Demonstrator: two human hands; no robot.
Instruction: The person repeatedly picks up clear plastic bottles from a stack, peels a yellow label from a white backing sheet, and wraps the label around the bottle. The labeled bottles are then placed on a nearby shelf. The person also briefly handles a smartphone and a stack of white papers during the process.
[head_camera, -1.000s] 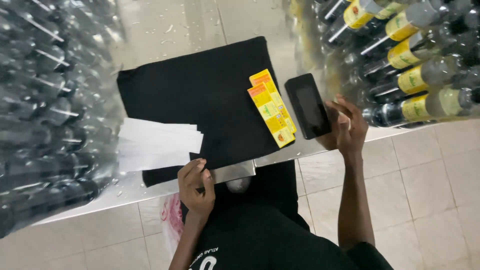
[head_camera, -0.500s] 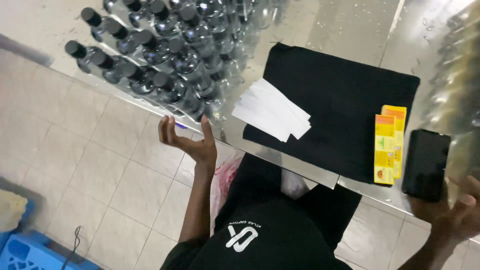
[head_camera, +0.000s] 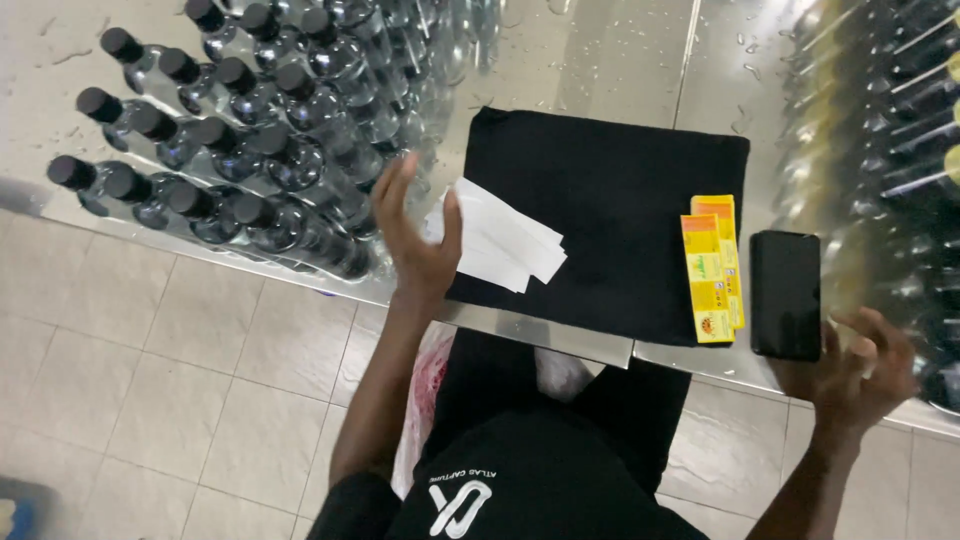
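wet steel table (head_camera: 600, 60), left hand (head_camera: 415, 235) open by bottles (head_camera: 250, 150), right hand (head_camera: 850, 375) open beside phone (head_camera: 785, 293)

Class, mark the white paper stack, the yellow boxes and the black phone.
White paper stack (head_camera: 505, 240), head view, middle of top sheet.
Yellow boxes (head_camera: 708, 268), head view, front box face.
Black phone (head_camera: 785, 293), head view, screen centre.

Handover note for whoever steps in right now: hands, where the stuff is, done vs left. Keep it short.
Left hand: open, empty, raised at the table edge between the dark-capped clear bottles and the stack of white paper slips.
Right hand: open, holding nothing, just below the black phone.
Black cloth lies on the steel table; slips and yellow label strips sit on it.
Done: more bottles, some showing yellow labels, lie at right.
Left: capped bottles at left show no labels.
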